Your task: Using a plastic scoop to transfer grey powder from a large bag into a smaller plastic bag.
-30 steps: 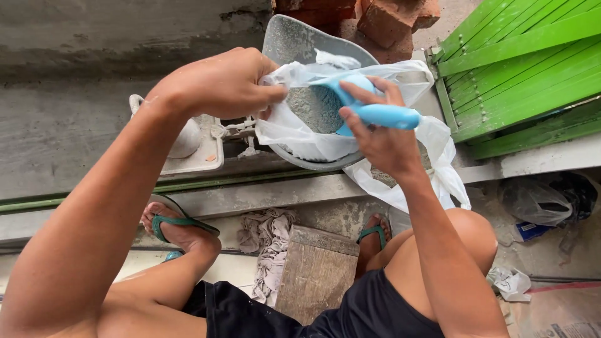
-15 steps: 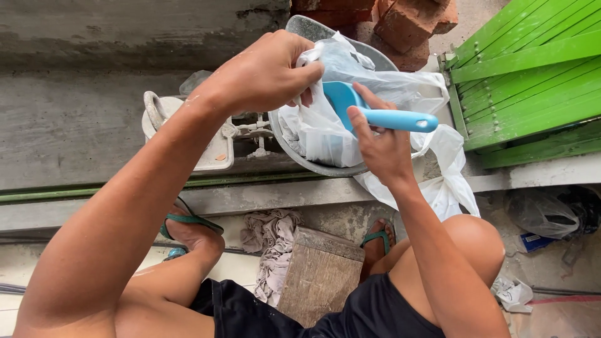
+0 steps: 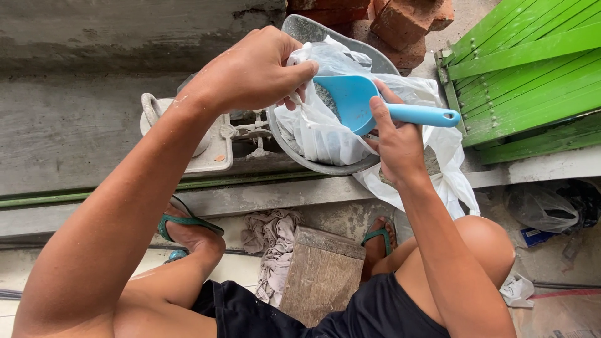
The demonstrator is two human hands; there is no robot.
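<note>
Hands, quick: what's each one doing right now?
Left hand: closed, pinching the rim of the white plastic bag.
Right hand: closed on the handle of the blue scoop.

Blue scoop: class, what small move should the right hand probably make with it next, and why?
Probably tip the scoop further so its load slides into the bag. The right hand holds the handle with the scoop's mouth already at the bag opening, grey powder shows at its lip, and the left hand pinches the bag's edge open over the metal pan.
</note>
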